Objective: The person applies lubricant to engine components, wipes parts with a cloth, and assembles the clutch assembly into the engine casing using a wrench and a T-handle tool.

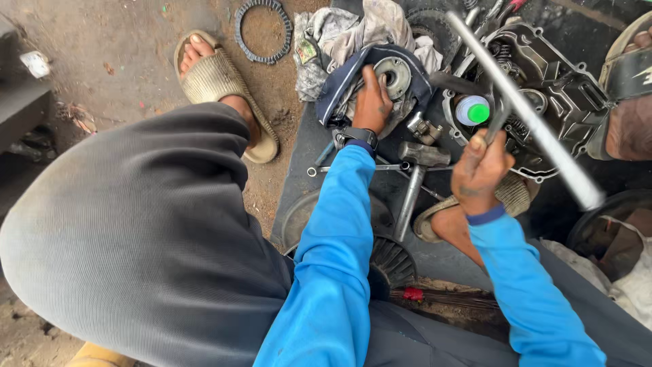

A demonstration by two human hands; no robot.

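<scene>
My left hand [373,100] rests on a round grey metal part [394,76] that lies on a dark blue cloth [339,88]. A dark wristband sits on that wrist. My right hand [479,170] is closed around the lower end of a long silver T-shaped wrench [536,129], whose shaft slants up to the left over a dark engine casing [557,88]. A small white bottle with a green cap [473,111] stands in the casing, just above my right hand. Both sleeves are bright blue.
A hammer [415,177] and thin spanners [353,168] lie on the dark mat between my arms. A toothed ring [263,30] lies on the dirt near my sandalled left foot [217,81]. Grey rags [353,30], a round disc [305,214] and another person's sandalled foot [628,95] surround the work.
</scene>
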